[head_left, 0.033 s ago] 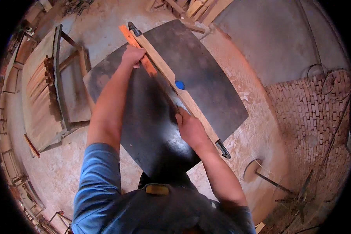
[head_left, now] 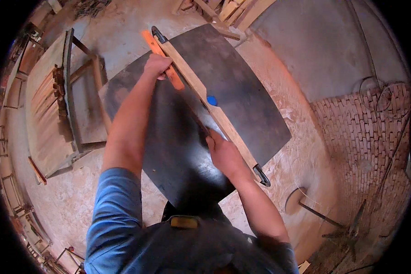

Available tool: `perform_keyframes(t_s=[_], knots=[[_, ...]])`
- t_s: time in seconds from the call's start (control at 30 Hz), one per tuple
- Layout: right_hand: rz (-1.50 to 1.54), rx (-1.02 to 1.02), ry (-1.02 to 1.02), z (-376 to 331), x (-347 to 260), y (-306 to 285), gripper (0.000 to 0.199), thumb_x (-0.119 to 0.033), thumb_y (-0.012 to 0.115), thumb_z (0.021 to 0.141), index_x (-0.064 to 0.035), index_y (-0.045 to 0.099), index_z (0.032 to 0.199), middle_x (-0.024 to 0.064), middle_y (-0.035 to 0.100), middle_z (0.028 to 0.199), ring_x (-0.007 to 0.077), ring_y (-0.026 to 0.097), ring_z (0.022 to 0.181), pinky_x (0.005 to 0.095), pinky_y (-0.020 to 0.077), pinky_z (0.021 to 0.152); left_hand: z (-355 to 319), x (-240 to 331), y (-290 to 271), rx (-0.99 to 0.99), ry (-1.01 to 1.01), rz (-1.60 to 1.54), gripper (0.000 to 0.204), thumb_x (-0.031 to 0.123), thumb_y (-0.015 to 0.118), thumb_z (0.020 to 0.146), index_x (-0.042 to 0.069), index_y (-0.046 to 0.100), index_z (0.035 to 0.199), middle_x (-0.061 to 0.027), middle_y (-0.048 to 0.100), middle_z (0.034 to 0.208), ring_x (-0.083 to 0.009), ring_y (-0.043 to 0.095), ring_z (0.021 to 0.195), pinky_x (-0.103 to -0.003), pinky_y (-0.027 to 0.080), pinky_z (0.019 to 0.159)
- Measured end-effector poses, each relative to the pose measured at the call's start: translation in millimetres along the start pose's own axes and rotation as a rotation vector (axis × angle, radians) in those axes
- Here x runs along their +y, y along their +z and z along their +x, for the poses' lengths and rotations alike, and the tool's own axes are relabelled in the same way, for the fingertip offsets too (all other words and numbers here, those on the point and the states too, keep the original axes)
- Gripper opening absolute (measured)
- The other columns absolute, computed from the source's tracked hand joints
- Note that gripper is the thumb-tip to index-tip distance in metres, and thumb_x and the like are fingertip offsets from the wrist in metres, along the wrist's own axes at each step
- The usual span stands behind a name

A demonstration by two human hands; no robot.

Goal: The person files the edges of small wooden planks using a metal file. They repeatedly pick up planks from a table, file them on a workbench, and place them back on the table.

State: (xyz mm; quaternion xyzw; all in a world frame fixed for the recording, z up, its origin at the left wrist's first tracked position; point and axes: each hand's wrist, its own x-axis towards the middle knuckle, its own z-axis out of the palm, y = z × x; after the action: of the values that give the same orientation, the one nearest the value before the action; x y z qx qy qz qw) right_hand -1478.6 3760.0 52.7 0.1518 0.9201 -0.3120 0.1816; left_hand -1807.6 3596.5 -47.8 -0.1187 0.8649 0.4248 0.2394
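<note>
A long narrow strip lies slantwise over the dark tabletop (head_left: 255, 100), bright orange at its far end and dark toward me. My left hand (head_left: 157, 65) is closed around the orange part (head_left: 174, 77). Farther down and nearer me, my right hand (head_left: 224, 154) is closed on the dark end of the strip, its fingertips partly hidden. Alongside the strip runs a pale wooden bar (head_left: 230, 128) with a notch near its middle. Black looped end pieces (head_left: 261, 175) sit at both ends of the bar. A round blue piece (head_left: 212, 100) shows at the notch.
To the left stands a wooden-framed board (head_left: 43, 105) with wood pieces on it. Timber lengths (head_left: 242, 13) lie beyond the table. On the right are a round disc with a rod (head_left: 297, 201), a base with several legs (head_left: 352, 234), brick paving (head_left: 356, 132) and loose cable (head_left: 383, 98).
</note>
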Motion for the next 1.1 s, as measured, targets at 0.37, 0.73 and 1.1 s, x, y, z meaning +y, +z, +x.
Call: perform_keyframes(t_s=[0.37, 0.73, 1.1], knots=[[0.335, -0.190, 0.211, -167, 116, 57, 0.037, -0.026, 0.049, 0.099, -0.0095, 0.056, 0.131, 0.0199, 0.064, 0.080, 0.0297, 0.065, 0.073, 0.0380, 0.0507, 0.070, -154, -99, -52, -0.362, 0.189, -0.917, 0.040, 0.003, 0.046, 0.090, -0.002, 0.047, 0.130, -0.0117, 0.065, 0.105, -0.0211, 0.070, 0.086, -0.035, 0.060, 0.076], [0.515, -0.191, -0.003, -182, 125, 90, 0.041, -0.025, 0.046, 0.102, -0.0028, 0.053, 0.136, -0.0032, 0.047, 0.063, 0.0054, 0.045, 0.057, 0.0225, 0.0394, 0.053, -392, -211, -122, -0.004, 0.291, -0.940, 0.053, 0.001, 0.047, 0.089, 0.000, 0.037, 0.141, -0.0074, 0.064, 0.110, -0.0165, 0.068, 0.090, -0.034, 0.059, 0.079], [0.440, -0.346, -0.001, -212, 26, 149, 0.040, -0.024, 0.048, 0.100, -0.0055, 0.055, 0.134, -0.0015, 0.050, 0.066, 0.0076, 0.047, 0.059, 0.0250, 0.0421, 0.056, -482, -326, -213, 0.228, 0.262, -0.944, 0.057, 0.000, 0.047, 0.086, 0.001, 0.037, 0.142, -0.0024, 0.064, 0.106, -0.0115, 0.065, 0.092, -0.031, 0.058, 0.079]])
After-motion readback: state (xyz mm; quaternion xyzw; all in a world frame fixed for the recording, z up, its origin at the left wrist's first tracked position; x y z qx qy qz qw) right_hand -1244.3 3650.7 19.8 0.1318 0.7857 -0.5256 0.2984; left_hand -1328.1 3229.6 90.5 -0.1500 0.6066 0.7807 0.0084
